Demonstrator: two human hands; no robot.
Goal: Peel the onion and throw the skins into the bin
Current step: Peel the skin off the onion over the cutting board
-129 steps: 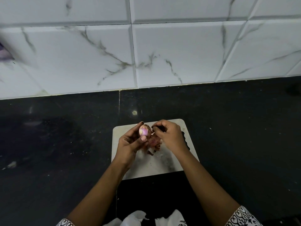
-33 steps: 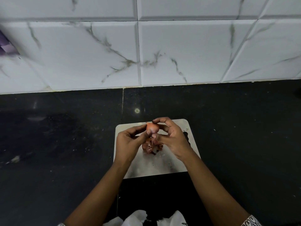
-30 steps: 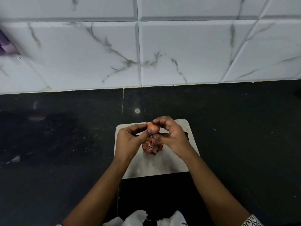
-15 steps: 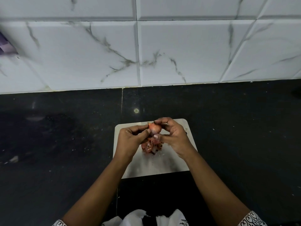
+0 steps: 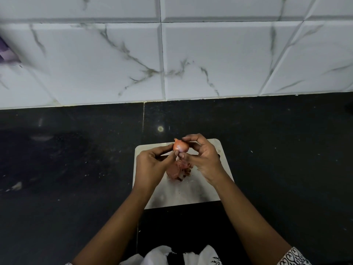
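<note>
A small reddish onion (image 5: 180, 146) is held in the air above a white cutting board (image 5: 193, 194). My right hand (image 5: 203, 159) pinches it between thumb and fingers from the right. My left hand (image 5: 152, 165) touches its left side with thumb and forefinger. A small heap of red-brown skins (image 5: 176, 172) lies on the board under my hands. No bin is in view.
The board lies on a black stone counter (image 5: 76, 178) that runs left and right. White marble wall tiles (image 5: 191, 60) rise straight behind it. Something purple (image 5: 5, 54) shows at the far left edge.
Since 4.3 s ago the onion has gone from my left hand's grip to both hands' fingertips and turned. In the last second the hands barely shifted.
</note>
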